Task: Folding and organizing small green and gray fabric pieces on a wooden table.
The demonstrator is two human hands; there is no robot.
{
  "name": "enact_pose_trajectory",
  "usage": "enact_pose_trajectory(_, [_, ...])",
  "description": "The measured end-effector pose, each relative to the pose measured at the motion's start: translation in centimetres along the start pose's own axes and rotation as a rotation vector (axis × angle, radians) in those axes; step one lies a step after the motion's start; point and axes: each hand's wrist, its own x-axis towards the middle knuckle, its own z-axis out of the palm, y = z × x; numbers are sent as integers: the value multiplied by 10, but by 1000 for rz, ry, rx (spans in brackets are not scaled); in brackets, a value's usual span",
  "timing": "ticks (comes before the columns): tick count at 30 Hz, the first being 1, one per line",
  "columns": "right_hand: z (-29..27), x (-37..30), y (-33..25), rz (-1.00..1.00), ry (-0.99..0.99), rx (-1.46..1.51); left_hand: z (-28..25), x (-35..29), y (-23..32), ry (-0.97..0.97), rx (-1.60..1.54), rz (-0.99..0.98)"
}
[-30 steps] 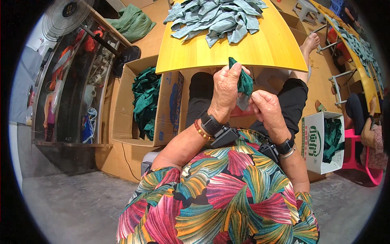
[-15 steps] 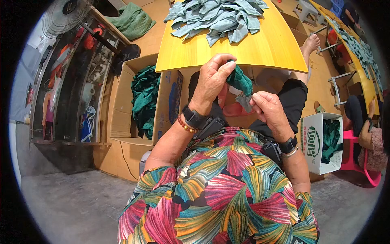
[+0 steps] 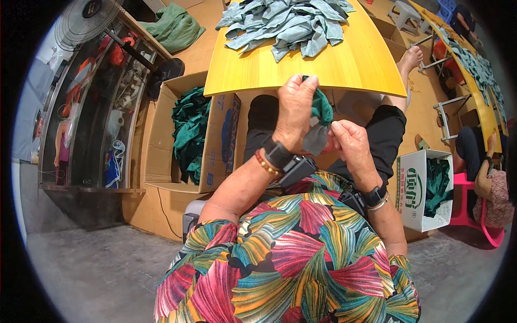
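Note:
Between my hands, just off the near edge of the yellow table (image 3: 301,78), is a small green fabric piece (image 3: 323,107) with a grey part (image 3: 315,140) hanging below it. My left hand (image 3: 295,110) is closed on the upper end of the green fabric, thumb and fingers pinched together. Lower and to the right, my right hand (image 3: 353,144) pinches the fabric's edge near the grey part. A heap of grey-blue fabric pieces (image 3: 293,27) lies on the far part of the table.
At left a cardboard box (image 3: 161,129) holds green fabric (image 3: 191,129); a white box (image 3: 412,188) at right holds more. A shelf unit (image 3: 89,124) and a standing fan (image 3: 86,27) are far left. Another person's hand (image 3: 491,142) rests by a second table, near a pink chair (image 3: 468,215).
My left hand has turned and moved slightly right, its back now facing up. The fabric has turned with it, and more of the grey part shows below.

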Motion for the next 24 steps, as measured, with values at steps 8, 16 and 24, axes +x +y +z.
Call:
enact_pose_trajectory(8, [2,1,-2,227,-218,438,1,-12,-4,-15,-183,16])
enact_pose_trajectory(16, [-5,-4,-13,-69,-64,-76,-4,-12,4,11,-150,71])
enact_pose_trajectory(24, [-1,-7,-12,-61,-7,-123,-2,-16,-4,25,-95,88])
